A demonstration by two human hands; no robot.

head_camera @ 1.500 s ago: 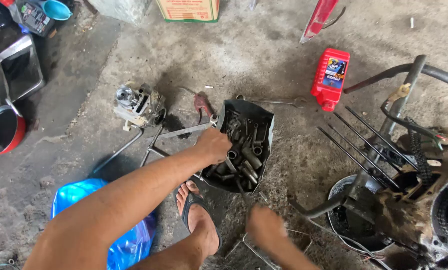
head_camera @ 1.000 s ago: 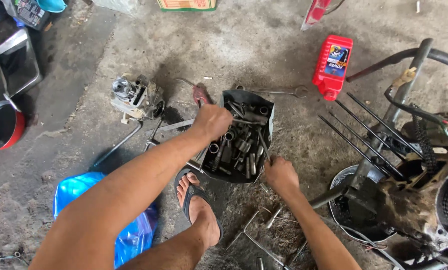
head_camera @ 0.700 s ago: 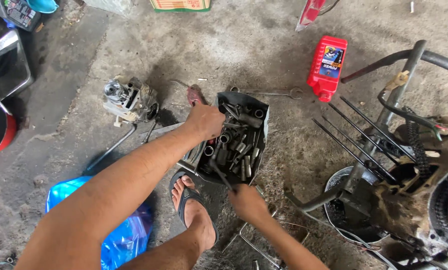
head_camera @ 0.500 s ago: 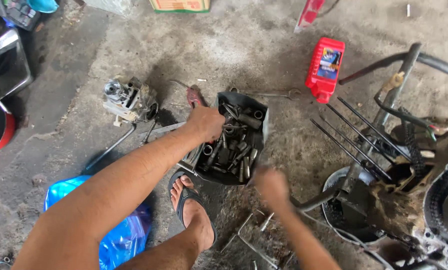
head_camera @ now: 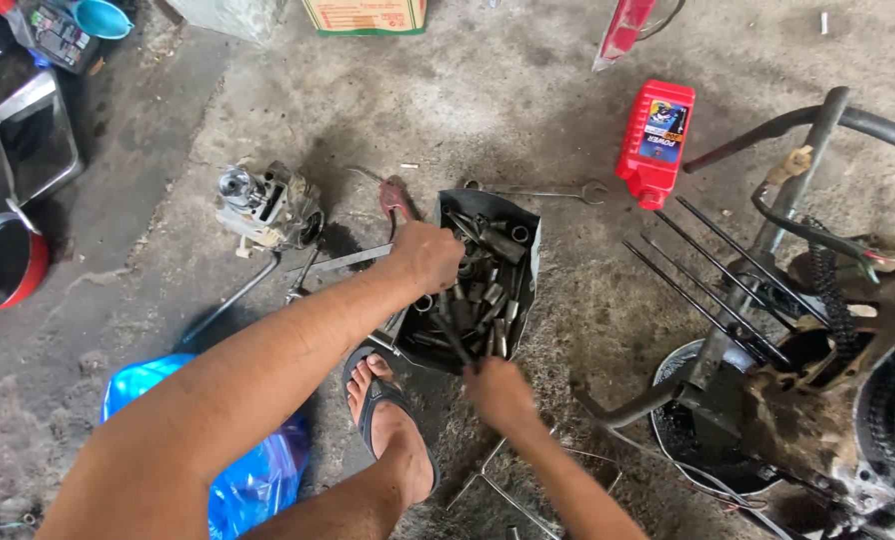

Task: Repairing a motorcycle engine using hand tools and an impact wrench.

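A black tray (head_camera: 530, 222) full of metal sockets and bits (head_camera: 483, 290) lies on the concrete floor in front of me. My left hand (head_camera: 426, 254) reaches across and grips the tray's left rim. At the tray's near edge, my right hand (head_camera: 498, 392) is closed around a thin dark metal bar (head_camera: 455, 340) that points up into the sockets. My foot in a sandal (head_camera: 393, 432) rests just below the tray, between my two arms.
A small engine part (head_camera: 268, 205), red-handled pliers (head_camera: 398, 198) and a spanner (head_camera: 543, 190) lie around the tray. A red oil bottle (head_camera: 656, 140) stands behind it. A motorcycle frame with chain (head_camera: 778, 350) fills the right side, and a blue plastic bag (head_camera: 223, 470) lies at lower left.
My right hand came up from the floor near my foot to the tray's near edge and now holds the dark bar. My left hand has stayed on the tray's rim.
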